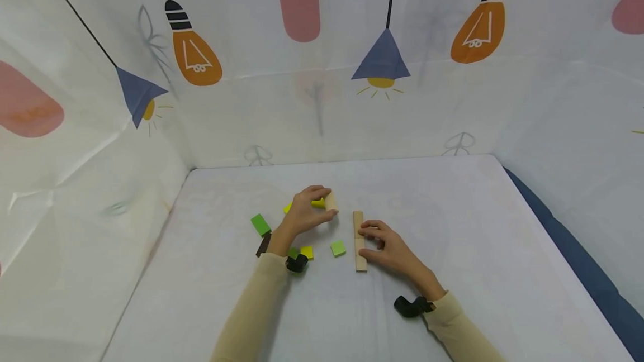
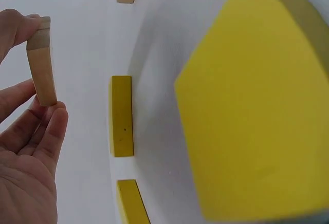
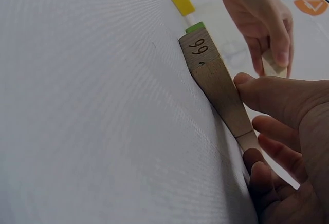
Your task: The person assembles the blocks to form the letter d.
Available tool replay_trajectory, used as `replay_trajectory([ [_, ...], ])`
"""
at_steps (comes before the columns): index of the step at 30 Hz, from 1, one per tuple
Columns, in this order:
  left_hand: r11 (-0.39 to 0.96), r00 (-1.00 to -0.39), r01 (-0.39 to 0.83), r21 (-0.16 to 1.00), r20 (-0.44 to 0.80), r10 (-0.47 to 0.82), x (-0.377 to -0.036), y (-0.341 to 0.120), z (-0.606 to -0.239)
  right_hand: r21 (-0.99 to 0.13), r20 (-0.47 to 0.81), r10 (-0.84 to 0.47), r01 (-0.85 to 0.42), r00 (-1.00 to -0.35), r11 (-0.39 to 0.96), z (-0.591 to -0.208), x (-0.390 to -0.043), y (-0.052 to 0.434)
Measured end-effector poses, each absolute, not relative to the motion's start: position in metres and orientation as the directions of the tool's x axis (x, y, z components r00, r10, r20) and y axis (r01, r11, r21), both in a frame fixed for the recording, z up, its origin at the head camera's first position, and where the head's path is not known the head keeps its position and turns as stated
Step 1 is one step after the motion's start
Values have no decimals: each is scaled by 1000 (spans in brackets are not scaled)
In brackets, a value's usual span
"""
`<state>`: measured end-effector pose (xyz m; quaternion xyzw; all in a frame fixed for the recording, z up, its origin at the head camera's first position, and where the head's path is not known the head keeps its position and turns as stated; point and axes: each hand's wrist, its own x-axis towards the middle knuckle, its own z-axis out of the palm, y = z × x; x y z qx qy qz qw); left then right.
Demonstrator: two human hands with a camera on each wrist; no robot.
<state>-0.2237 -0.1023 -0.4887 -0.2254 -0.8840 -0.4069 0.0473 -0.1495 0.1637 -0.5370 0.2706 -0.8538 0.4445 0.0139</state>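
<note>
My left hand [image 1: 326, 209] pinches a small pale wooden block [image 1: 330, 201] between thumb and fingers and holds it upright just above the cloth. In the left wrist view the same wooden block [image 2: 42, 62] stands between my fingertips [image 2: 53, 124]. My right hand [image 1: 369, 239] rests its thumb and bent fingertips against the right side of a long wooden strip [image 1: 358, 239] lying on the table. The strip looks made of two pieces end to end. The right wrist view shows the wooden strip [image 3: 216, 75] marked "66", my thumb [image 3: 267, 93] on it.
Loose blocks lie around the left hand: a green block [image 1: 260, 224], a green square [image 1: 338, 248], a yellow square [image 1: 307, 252], a yellow piece [image 1: 318, 203], a dark brown block [image 1: 263, 244]. Fabric walls [image 1: 322, 116] close three sides of the white table [image 1: 453, 228].
</note>
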Motion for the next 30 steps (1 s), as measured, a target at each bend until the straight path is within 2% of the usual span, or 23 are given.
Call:
replay_trajectory([
  [10,606,-903,399,688,181,389,-232,-84,-491,-764,216,-446,-435,-869,477,-537,-150,165],
  [30,609,-876,426,669,137,462,-251,-57,-489,-760,211,-461,-441,-862,478,-538,-153,164],
])
